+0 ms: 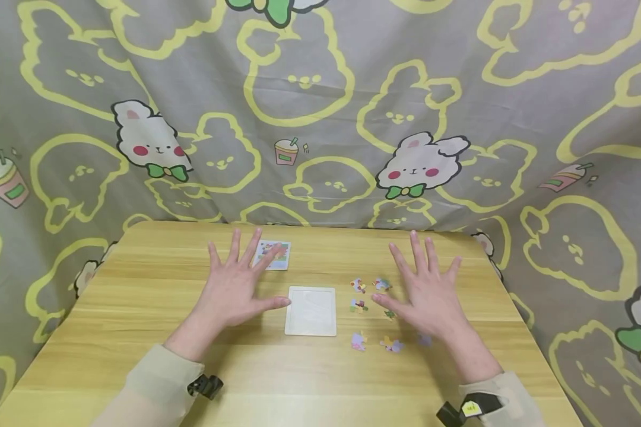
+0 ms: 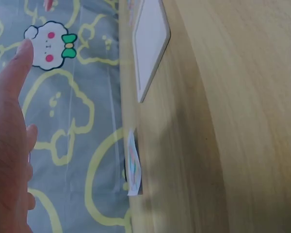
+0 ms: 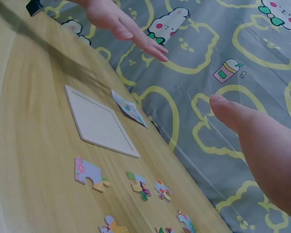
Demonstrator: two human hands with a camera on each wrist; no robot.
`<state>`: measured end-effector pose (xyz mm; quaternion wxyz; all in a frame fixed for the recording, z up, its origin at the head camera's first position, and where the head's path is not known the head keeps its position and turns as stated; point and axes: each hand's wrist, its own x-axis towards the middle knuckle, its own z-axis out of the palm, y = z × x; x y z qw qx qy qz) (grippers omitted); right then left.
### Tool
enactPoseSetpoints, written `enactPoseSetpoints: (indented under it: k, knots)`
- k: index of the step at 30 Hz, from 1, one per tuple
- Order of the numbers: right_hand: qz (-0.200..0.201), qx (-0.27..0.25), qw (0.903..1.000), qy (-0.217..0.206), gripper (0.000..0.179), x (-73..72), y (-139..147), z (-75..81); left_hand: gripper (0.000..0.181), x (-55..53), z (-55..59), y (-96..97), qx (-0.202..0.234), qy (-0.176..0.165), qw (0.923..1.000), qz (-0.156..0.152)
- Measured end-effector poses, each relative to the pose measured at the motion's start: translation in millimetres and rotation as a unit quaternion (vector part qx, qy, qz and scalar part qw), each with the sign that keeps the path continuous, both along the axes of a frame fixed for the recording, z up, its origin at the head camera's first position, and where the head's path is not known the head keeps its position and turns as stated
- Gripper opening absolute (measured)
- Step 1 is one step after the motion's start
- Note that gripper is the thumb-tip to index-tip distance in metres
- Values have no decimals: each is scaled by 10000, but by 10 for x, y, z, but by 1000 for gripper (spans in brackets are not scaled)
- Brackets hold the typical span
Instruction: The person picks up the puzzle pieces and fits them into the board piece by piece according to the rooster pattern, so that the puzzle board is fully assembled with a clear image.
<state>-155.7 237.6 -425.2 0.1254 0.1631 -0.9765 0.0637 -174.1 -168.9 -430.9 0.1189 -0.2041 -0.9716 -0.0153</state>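
Observation:
My left hand (image 1: 234, 292) is spread wide above the table, its fingertips overlapping a picture card (image 1: 282, 261) in the head view. Its thumb tip overlaps the left edge of a square white puzzle tray (image 1: 310, 311) with a raised rim. Spread likewise, my right hand (image 1: 432, 296) hovers over the jigsaw pieces (image 1: 358, 341) on the right and partly hides some. Neither hand holds anything. In the right wrist view, the tray (image 3: 99, 121) lies flat with a bare inside, and a purple piece with pink flowers (image 3: 87, 171) lies near it.
The wooden table (image 1: 256, 379) ends at a grey curtain (image 1: 320, 136) with yellow outlines and rabbit prints. Several colourful jigsaw pieces lie apart right of the tray. Black wrist cameras, such as the left one (image 1: 205, 386), are strapped at both cuffs.

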Motion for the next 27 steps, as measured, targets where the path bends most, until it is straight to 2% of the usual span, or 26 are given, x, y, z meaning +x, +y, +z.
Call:
enactPoseSetpoints:
  k: [9, 19, 27]
  knots:
    - [141, 96, 9998, 99, 108, -11, 7, -29, 115, 34, -60, 12, 33, -132, 9997, -188]
    - [320, -123, 9993, 160, 99, -12, -13, -82, 119, 67, -154, 31, 70, -201, 9993, -318]
    - [450, -265, 9986, 124, 96, -4, -37, -136, 117, 85, -240, 41, 96, -49, 9990, -428]
